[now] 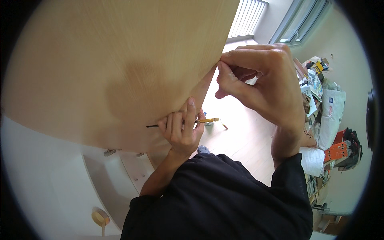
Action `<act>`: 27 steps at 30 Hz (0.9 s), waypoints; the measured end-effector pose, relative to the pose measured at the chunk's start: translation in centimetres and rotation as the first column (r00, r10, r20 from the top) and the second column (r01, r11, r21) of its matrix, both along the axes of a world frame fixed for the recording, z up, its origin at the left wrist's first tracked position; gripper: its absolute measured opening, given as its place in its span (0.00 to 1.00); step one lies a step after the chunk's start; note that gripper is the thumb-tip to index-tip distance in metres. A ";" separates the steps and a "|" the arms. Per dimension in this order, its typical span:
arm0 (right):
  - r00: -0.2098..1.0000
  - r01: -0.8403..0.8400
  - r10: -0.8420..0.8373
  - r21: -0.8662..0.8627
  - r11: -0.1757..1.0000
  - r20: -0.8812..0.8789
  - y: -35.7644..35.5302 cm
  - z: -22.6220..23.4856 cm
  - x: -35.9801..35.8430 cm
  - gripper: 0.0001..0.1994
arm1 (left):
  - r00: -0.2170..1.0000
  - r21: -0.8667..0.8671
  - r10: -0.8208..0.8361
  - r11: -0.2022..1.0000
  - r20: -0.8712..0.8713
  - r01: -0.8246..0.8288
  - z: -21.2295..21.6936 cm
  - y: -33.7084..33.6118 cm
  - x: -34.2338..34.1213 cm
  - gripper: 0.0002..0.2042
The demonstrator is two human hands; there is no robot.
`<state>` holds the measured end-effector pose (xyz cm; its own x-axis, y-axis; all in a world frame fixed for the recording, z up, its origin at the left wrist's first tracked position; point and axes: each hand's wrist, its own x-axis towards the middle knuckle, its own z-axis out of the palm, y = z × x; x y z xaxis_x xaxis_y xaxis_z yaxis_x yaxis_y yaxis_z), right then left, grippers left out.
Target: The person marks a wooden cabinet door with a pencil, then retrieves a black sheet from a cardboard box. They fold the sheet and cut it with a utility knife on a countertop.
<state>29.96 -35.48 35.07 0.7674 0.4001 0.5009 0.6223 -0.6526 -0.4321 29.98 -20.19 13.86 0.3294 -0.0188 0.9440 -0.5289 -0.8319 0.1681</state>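
Observation:
A large pale wood-grain panel (160,36), apparently a cabinet door, fills the upper left. At its right edge, my right hand (264,76) is closed in a pinch, thumb and forefinger meeting at the panel's edge; any small thing between the fingertips is hidden. Lower down, my left hand (182,130) rests near the same edge, index finger extended along the panel. Its other fingers are wrapped round a slender brush-like tool (210,120), whose thin dark end sticks out leftward and whose amber end points right. My hands cast a soft shadow on the panel.
White cabinet compartments (106,176) with metal hinges (112,152) stand at lower left, by a tape roll (100,216). Bags (332,116), papers and an orange item (337,151) pile along the right wall. Beyond the panel are pale floor (244,140) and a railing (248,18).

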 end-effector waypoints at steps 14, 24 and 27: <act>0.998 0.010 -0.003 -0.120 0.993 0.060 -0.1 0.7 -0.9 0.05 | 0.999 0.030 -0.027 0.999 0.037 0.026 -0.2 0.3 -0.5 0.34; 0.995 0.045 -0.067 0.279 0.959 0.069 0.2 -2.9 -1.2 0.09 | 0.999 0.018 -0.030 0.999 0.030 0.029 -0.2 0.3 -0.6 0.36; 0.991 0.012 -0.073 0.484 0.875 0.109 1.2 -5.1 -2.2 0.12 | 0.999 0.024 -0.031 0.999 0.025 0.030 -0.2 0.3 -0.7 0.36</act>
